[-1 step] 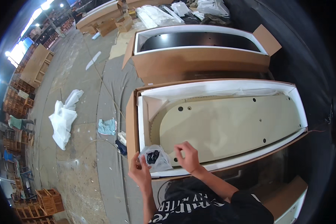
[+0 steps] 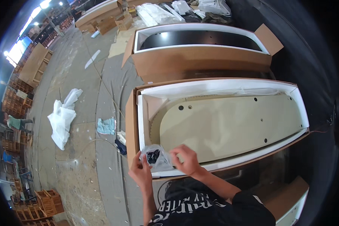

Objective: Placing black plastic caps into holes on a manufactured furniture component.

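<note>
A clear plastic bag point(image 2: 164, 161) with small black parts inside rests at the near left corner of an open carton point(image 2: 130, 128). My left hand point(image 2: 141, 174) pinches the bag's left edge between thumb and fingers. At the bag's right side is my right hand point(image 2: 187, 162), its fingers curled together; whether they grip the film is hidden. Beneath and beyond both hands lies a long beige panel point(image 2: 222, 126) with a rounded end and several dark holes, set in white foam point(image 2: 211, 87) inside the carton.
Beyond stands a second open carton point(image 2: 203, 62) holding a black panel point(image 2: 203, 40). White plastic sheeting point(image 2: 62, 119) and a light blue cloth point(image 2: 106, 126) lie on the floor to the left. Another carton point(image 2: 290, 199) is at the lower right. A person point(image 2: 17, 122) stands far left.
My right hand has shifted slightly left, closer to the bag's right edge. My left hand stays at the bag. The whole view has moved a little.
</note>
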Available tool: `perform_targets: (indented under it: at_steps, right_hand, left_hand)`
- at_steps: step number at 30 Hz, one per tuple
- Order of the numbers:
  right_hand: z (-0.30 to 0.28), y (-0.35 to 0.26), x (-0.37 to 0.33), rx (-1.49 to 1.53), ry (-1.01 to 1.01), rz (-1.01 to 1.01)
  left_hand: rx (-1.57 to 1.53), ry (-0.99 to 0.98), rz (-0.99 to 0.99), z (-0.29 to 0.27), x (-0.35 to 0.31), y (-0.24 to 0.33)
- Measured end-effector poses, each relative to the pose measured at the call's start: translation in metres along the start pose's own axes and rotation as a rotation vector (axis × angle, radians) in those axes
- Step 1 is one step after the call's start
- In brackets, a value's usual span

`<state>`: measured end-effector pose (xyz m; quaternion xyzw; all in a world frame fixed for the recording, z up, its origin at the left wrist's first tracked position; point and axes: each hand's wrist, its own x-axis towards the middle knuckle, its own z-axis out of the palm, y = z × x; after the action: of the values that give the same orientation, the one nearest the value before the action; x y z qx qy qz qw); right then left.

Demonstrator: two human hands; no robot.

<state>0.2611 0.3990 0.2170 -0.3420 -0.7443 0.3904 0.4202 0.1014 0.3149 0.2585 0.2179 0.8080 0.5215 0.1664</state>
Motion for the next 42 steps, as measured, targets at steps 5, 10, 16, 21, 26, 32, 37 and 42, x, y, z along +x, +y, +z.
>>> perform_targets:
  at_steps: [5, 10, 16, 21, 26, 32, 37, 42]
  right_hand:
    - [0.044, -0.018, 0.031, 0.187, -0.423, 0.086]
    - [0.088, 0.029, 0.051, -0.347, -0.917, 0.006]
    - [0.099, 0.028, 0.058, -0.277, -0.979, 0.187]
    - [0.090, 0.036, 0.053, -0.381, -0.970, 0.045]
    - [0.083, 0.032, 0.044, -0.377, -0.954, 0.018]
    - [0.039, -0.016, 0.040, -0.203, -0.969, 0.058]
    - [-0.036, -0.059, 0.039, -0.366, -0.725, -0.258]
    - [-0.115, -0.037, 0.044, 0.319, -0.412, 0.034]
  left_hand:
    - [0.280, -0.152, 0.227, 0.004, 0.016, 0.003]
    - [0.246, -0.313, 0.306, 0.006, 0.022, 0.003]
    - [0.162, -0.221, 0.239, 0.013, 0.020, 0.007]
    - [0.230, -0.171, 0.475, 0.019, 0.004, 0.007]
    - [0.219, -0.098, 0.432, 0.022, -0.011, 0.007]
    - [0.142, 0.036, 0.306, 0.017, -0.022, 0.023]
    - [0.161, 0.056, 0.389, 0.027, -0.037, 0.048]
    - [-0.022, -0.008, 0.283, 0.040, -0.057, 0.062]
